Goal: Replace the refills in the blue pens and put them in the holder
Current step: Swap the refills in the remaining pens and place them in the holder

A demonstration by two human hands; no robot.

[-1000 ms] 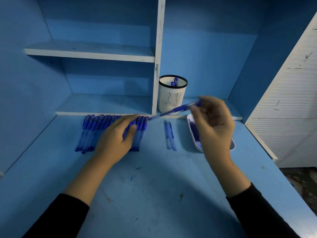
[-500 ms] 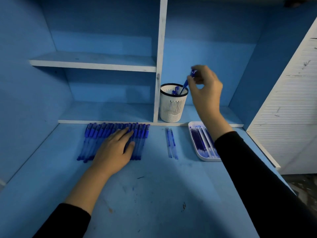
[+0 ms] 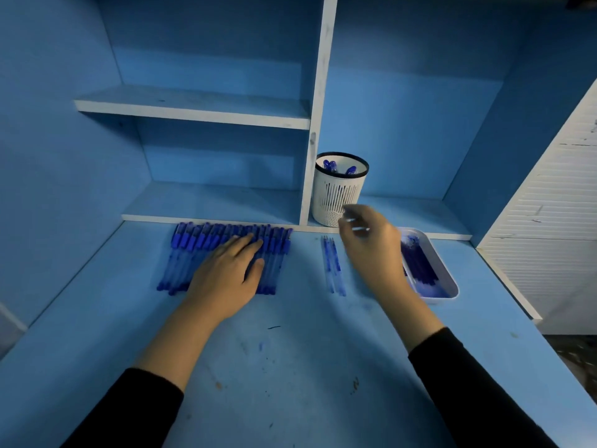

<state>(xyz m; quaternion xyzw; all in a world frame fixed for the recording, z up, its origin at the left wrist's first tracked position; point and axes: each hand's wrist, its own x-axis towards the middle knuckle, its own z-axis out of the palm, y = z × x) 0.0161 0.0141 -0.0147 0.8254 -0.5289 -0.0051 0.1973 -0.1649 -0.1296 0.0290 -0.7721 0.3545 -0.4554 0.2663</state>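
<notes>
Dozens of blue pens (image 3: 193, 250) with clear barrels lie side by side in a tight row at the far left of the scuffed blue desk (image 3: 290, 367). The left hand (image 3: 226, 279) rests flat on them, fingers straight. Right of it lie a few thin loose refills (image 3: 332, 266). Behind stands the holder (image 3: 336, 198) – a white slotted cup with a black rim, pen caps (image 3: 332, 166) showing inside. The right hand (image 3: 374, 250) hovers blurred, fingers loosely bent and empty – beside a white oblong tray (image 3: 450, 279) of refills.

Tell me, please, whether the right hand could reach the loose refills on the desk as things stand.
Probably yes: the right hand hovers just right of the refills, seemingly holding nothing, and they lie uncovered on the desk with nothing between.
</notes>
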